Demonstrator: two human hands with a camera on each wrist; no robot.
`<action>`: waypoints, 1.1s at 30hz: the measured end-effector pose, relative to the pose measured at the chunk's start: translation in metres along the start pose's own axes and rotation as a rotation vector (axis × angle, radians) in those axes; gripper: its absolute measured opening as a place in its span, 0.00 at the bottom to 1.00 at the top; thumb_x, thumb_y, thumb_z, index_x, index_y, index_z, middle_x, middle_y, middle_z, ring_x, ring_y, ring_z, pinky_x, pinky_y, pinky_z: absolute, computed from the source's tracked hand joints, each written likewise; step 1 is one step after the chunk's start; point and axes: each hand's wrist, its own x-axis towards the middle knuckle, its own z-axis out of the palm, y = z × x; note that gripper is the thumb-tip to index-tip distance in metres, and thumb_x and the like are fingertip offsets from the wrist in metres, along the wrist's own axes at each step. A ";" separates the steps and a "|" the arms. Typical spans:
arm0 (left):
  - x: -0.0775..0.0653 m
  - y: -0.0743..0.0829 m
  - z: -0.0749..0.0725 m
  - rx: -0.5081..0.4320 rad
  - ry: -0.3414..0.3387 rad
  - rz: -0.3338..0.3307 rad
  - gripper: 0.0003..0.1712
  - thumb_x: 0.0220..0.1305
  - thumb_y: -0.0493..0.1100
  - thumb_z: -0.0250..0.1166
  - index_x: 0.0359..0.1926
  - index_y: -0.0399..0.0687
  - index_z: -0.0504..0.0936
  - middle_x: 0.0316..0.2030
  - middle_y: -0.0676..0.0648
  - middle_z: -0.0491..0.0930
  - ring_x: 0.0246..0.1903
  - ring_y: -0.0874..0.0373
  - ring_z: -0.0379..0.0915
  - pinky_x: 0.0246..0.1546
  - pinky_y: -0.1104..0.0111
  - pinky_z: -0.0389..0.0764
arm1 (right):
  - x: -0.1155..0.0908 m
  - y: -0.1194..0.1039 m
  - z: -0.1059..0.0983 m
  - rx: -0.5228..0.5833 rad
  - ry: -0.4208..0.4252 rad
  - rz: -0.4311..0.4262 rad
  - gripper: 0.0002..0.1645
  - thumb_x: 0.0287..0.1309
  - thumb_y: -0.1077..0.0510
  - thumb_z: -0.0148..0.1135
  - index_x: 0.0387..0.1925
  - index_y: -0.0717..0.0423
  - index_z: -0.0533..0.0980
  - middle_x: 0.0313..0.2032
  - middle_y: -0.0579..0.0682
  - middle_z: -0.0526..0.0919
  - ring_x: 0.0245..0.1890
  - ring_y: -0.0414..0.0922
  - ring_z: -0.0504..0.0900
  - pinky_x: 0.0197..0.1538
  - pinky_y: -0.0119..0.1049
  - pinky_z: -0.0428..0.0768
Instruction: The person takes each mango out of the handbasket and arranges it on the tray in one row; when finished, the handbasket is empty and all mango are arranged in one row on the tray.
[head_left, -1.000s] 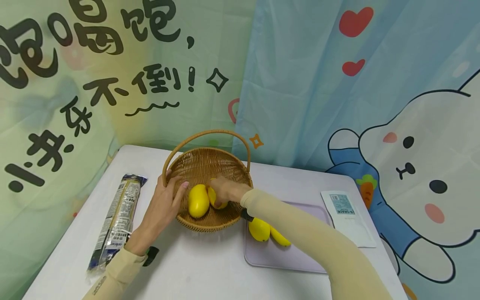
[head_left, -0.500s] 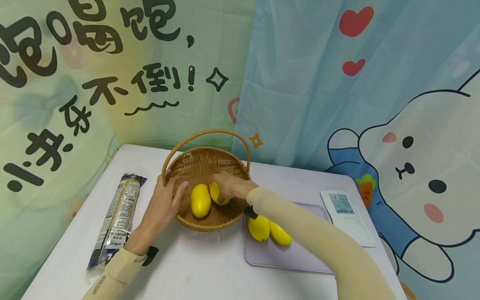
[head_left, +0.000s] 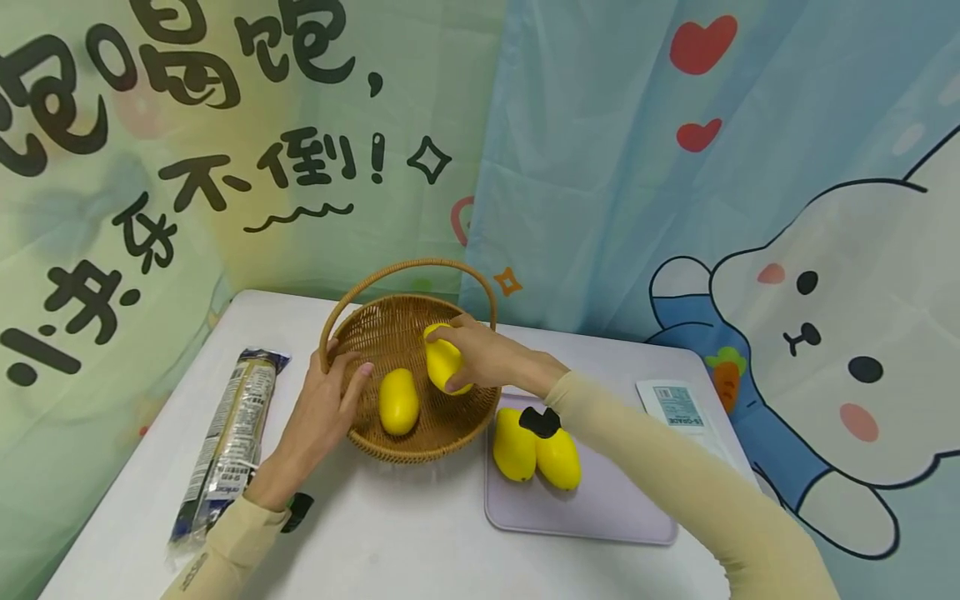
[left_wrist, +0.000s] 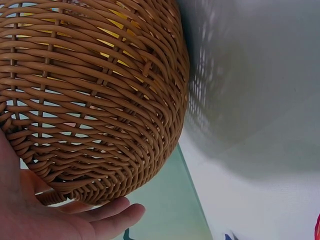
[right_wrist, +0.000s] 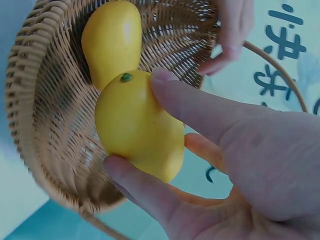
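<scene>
My right hand (head_left: 501, 358) pinches a yellow mango (head_left: 442, 360) between thumb and fingers, raised in the right part of the wicker basket (head_left: 412, 457). Its green-brown stem end shows in the right wrist view. Another mango (head_left: 399, 402) lies on the basket floor, left of the held one. At the basket's left side, by the foot of the handle, my left hand (head_left: 321, 412) grips the rim. In the left wrist view its fingers extend past the woven wall (left_wrist: 100, 100), and yellow shows through the gaps.
A lilac tray (head_left: 577, 525) right of the basket bears two mangoes (head_left: 515, 450), under my right forearm. A long plastic-wrapped packet (head_left: 228, 450) lies at the left, a white labelled pouch (head_left: 675, 404) at the right. The basket's tall handle (head_left: 420, 263) arches over it; a printed curtain hangs behind.
My right hand has lifted the mango from the basket floor, up and slightly right, turning it into fuller view. The left hand has stayed at the rim, and the other mango has barely shifted.
</scene>
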 end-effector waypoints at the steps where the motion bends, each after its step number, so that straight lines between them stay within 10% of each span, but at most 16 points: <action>1: 0.000 0.000 0.000 -0.001 -0.003 -0.003 0.35 0.80 0.60 0.48 0.65 0.33 0.73 0.74 0.27 0.53 0.72 0.31 0.55 0.67 0.38 0.66 | -0.005 0.001 -0.002 0.006 0.007 0.000 0.43 0.59 0.54 0.74 0.73 0.46 0.66 0.74 0.59 0.59 0.72 0.54 0.64 0.66 0.48 0.75; 17: 0.001 0.000 -0.001 -0.006 -0.003 0.009 0.34 0.80 0.59 0.48 0.64 0.32 0.73 0.74 0.27 0.53 0.72 0.31 0.55 0.66 0.37 0.65 | -0.091 0.054 -0.030 0.023 0.111 0.035 0.43 0.57 0.54 0.76 0.72 0.49 0.68 0.72 0.63 0.63 0.67 0.61 0.67 0.65 0.59 0.73; 33: 0.001 0.000 -0.001 -0.013 -0.004 0.008 0.35 0.80 0.59 0.48 0.65 0.32 0.73 0.74 0.27 0.53 0.72 0.31 0.54 0.67 0.38 0.64 | -0.158 0.123 -0.011 0.027 0.192 0.112 0.42 0.55 0.55 0.77 0.69 0.57 0.70 0.66 0.66 0.70 0.60 0.61 0.73 0.58 0.59 0.80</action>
